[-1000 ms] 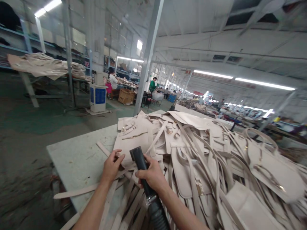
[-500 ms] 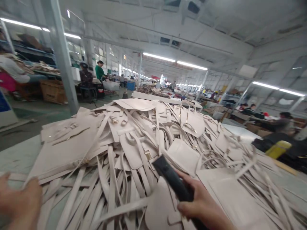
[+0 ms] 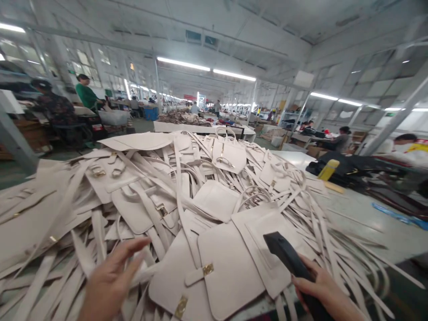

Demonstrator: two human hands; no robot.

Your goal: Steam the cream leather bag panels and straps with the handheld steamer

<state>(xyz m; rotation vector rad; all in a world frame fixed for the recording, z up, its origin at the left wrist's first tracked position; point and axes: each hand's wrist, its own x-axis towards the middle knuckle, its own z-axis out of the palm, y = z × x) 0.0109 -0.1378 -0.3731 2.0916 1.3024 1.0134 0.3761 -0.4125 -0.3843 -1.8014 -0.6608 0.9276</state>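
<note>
A big heap of cream leather bag pieces and straps point(image 3: 187, 191) covers the table in front of me. My right hand point(image 3: 321, 285) grips a black tool handle point(image 3: 287, 258) at the lower right, its tip lying over a flat cream bag panel point(image 3: 230, 272) with a small gold clasp. My left hand point(image 3: 109, 278) hovers at the lower left above the straps, fingers stretched out and apart, holding nothing.
A pale table top point(image 3: 354, 214) shows to the right, with a yellow bottle point(image 3: 328, 170) and dark material on it. People sit at benches at the far right and stand at the far left. More heaped tables stretch behind.
The view has swung to the right across the heap. My right hand with the black handle now sits lower right, and my left hand has come forward, open, over the straps.
</note>
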